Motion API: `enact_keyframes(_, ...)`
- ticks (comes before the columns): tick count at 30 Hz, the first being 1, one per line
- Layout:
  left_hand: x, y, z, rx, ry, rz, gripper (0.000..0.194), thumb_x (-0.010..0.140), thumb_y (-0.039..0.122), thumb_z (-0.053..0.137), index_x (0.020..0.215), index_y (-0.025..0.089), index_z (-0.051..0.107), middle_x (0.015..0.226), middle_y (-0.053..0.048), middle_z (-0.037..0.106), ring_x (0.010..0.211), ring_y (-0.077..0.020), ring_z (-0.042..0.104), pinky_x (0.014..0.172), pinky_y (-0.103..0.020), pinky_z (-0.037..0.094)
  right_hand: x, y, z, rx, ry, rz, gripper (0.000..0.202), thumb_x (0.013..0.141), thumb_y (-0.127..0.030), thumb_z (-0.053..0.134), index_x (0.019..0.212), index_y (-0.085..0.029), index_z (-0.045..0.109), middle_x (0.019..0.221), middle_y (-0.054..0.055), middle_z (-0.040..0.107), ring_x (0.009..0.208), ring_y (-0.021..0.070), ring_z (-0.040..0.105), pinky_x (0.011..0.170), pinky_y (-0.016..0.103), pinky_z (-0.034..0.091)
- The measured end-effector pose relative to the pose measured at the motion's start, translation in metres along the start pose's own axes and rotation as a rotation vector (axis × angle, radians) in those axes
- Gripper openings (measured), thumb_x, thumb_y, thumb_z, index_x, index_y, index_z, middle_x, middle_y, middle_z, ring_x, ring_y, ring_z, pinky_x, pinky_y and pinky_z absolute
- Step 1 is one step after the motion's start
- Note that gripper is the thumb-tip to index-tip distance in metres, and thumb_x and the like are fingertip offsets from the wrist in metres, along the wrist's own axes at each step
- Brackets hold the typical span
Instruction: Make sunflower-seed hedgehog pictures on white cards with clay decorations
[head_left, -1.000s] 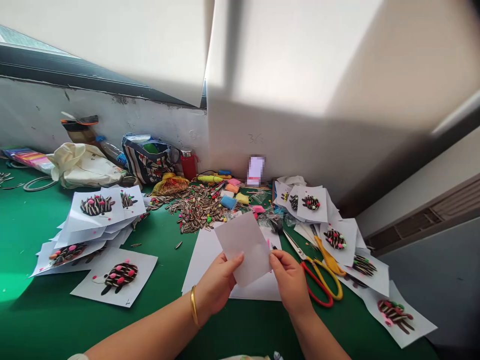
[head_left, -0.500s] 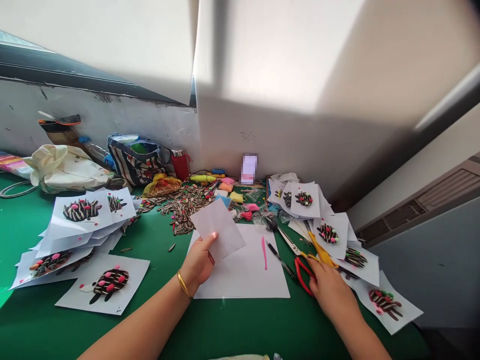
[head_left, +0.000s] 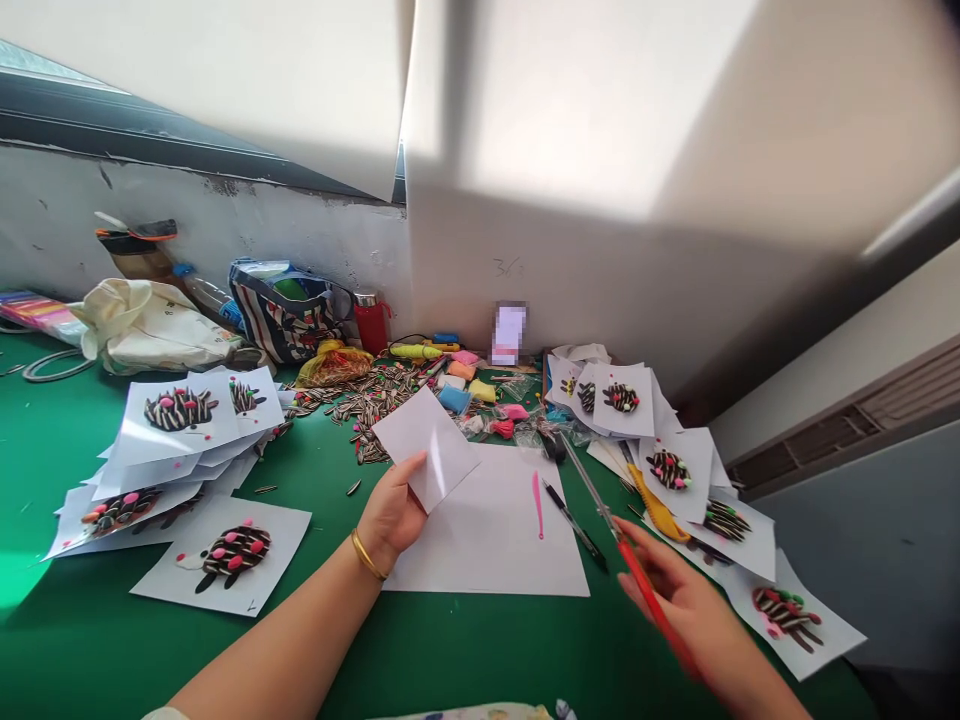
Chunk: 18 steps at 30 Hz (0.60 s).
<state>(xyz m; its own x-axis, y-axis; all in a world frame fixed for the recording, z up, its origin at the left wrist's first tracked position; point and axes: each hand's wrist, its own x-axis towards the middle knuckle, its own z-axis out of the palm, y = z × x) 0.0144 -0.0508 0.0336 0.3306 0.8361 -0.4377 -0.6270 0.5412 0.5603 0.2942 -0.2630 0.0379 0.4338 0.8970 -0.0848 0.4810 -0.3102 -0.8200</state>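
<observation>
A small blank white card (head_left: 429, 440) is pinched in my left hand (head_left: 394, 515), tilted above a larger white sheet (head_left: 480, 560) on the table. My right hand (head_left: 671, 590) grips red-handled scissors (head_left: 634, 555), lifted off the table with the blades pointing away and up to the left. On the sheet lies a pink plastic modelling tool (head_left: 538, 505), and a black pen (head_left: 574, 525) rests across its right edge. Right of the scissors, a yellow-handled cutter (head_left: 655, 505) lies beside the cards. Some fingers of my right hand are hidden.
Cards with seed hedgehogs (head_left: 180, 415) are stacked at left, with one card (head_left: 232, 555) in front. More such cards (head_left: 667, 465) spread at right. Sunflower seeds (head_left: 382, 400), coloured clay packs (head_left: 480, 390), a red flask (head_left: 370, 322) and bags (head_left: 150, 325) line the wall.
My right hand has picked the scissors up off the table and turned them on edge. The card in my left hand has tilted slightly. The view has shifted a little.
</observation>
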Motion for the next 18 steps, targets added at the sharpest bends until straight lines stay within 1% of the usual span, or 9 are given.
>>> enact_keyframes(1, -0.001, 0.001, 0.001, -0.012, 0.011, -0.013, 0.028, 0.084, 0.016, 0.064, 0.111, 0.013, 0.067, 0.091, -0.006, 0.076, 0.075, -0.0188, 0.072, 0.074, -0.031, 0.060, -0.004, -0.008, 0.011, 0.233, -0.151, 0.092, 0.064, 0.078, -0.053, 0.068, 0.136, -0.027, 0.055, 0.093, 0.007, 0.067, 0.060, 0.0158, 0.057, 0.051, 0.027, 0.045)
enact_keyframes(2, -0.002, 0.002, 0.002, -0.022, 0.021, -0.023, 0.029, 0.085, 0.016, 0.063, 0.113, 0.013, 0.066, 0.090, -0.006, 0.076, 0.074, -0.0184, 0.072, 0.074, -0.031, 0.061, -0.008, -0.016, 0.023, 0.430, -0.266, 0.150, 0.068, 0.079, -0.055, 0.068, 0.139, -0.026, 0.051, 0.085, 0.006, 0.065, 0.055, 0.0134, 0.052, 0.048, 0.025, 0.041)
enact_keyframes(3, -0.004, 0.003, 0.003, -0.031, 0.029, -0.031, 0.030, 0.085, 0.015, 0.061, 0.115, 0.014, 0.066, 0.089, -0.006, 0.076, 0.073, -0.0182, 0.072, 0.074, -0.031, 0.061, -0.012, -0.024, 0.036, 0.588, -0.360, 0.164, 0.070, 0.078, -0.054, 0.070, 0.138, -0.024, 0.050, 0.081, 0.005, 0.062, 0.054, 0.0119, 0.049, 0.047, 0.024, 0.038)
enact_keyframes(4, -0.005, 0.005, 0.004, -0.039, 0.037, -0.034, 0.030, 0.086, 0.015, 0.060, 0.116, 0.014, 0.065, 0.088, -0.005, 0.076, 0.072, -0.0179, 0.072, 0.073, -0.031, 0.061, -0.015, -0.031, 0.047, 0.688, -0.448, 0.176, 0.070, 0.076, -0.053, 0.073, 0.135, -0.023, 0.052, 0.081, 0.005, 0.060, 0.054, 0.0110, 0.047, 0.045, 0.023, 0.035)
enact_keyframes(5, -0.006, 0.005, 0.004, -0.045, 0.043, -0.034, 0.031, 0.086, 0.014, 0.060, 0.116, 0.014, 0.065, 0.088, -0.005, 0.076, 0.071, -0.0178, 0.072, 0.072, -0.030, 0.061, -0.017, -0.038, 0.057, 0.760, -0.491, 0.191, 0.067, 0.075, -0.052, 0.075, 0.132, -0.024, 0.054, 0.088, 0.006, 0.060, 0.057, 0.0108, 0.048, 0.047, 0.022, 0.035)
enact_keyframes(8, -0.007, 0.008, 0.004, -0.056, 0.059, -0.026, 0.031, 0.086, 0.014, 0.060, 0.116, 0.014, 0.065, 0.086, -0.005, 0.076, 0.069, -0.0176, 0.072, 0.070, -0.029, 0.061, -0.021, -0.049, 0.079, 0.881, -0.602, 0.148, 0.064, 0.073, -0.053, 0.077, 0.128, -0.026, 0.057, 0.097, 0.008, 0.059, 0.068, 0.0121, 0.051, 0.059, 0.025, 0.040)
enact_keyframes(11, -0.007, 0.009, 0.005, -0.061, 0.085, -0.029, 0.029, 0.087, 0.014, 0.060, 0.116, 0.015, 0.065, 0.084, -0.005, 0.076, 0.068, -0.0175, 0.072, 0.067, -0.029, 0.060, -0.022, -0.047, 0.089, 0.990, -0.694, 0.112, 0.067, 0.073, -0.062, 0.072, 0.128, -0.027, 0.057, 0.105, 0.010, 0.056, 0.081, 0.0166, 0.052, 0.069, 0.028, 0.041)
enact_keyframes(14, -0.006, 0.010, 0.005, -0.064, 0.108, -0.037, 0.029, 0.087, 0.015, 0.061, 0.115, 0.016, 0.065, 0.084, -0.005, 0.076, 0.069, -0.0180, 0.072, 0.067, -0.029, 0.060, -0.022, -0.038, 0.094, 1.101, -0.748, 0.144, 0.064, 0.076, -0.064, 0.066, 0.128, -0.027, 0.058, 0.105, 0.009, 0.054, 0.081, 0.0164, 0.049, 0.068, 0.028, 0.039)
enact_keyframes(18, -0.006, 0.010, 0.006, -0.075, 0.113, -0.038, 0.027, 0.086, 0.014, 0.061, 0.113, 0.016, 0.065, 0.083, -0.004, 0.076, 0.066, -0.0173, 0.072, 0.068, -0.029, 0.060, -0.022, -0.031, 0.098, 1.172, -0.763, 0.179, 0.058, 0.081, -0.061, 0.062, 0.126, -0.026, 0.059, 0.101, 0.008, 0.052, 0.076, 0.0137, 0.045, 0.065, 0.025, 0.034)
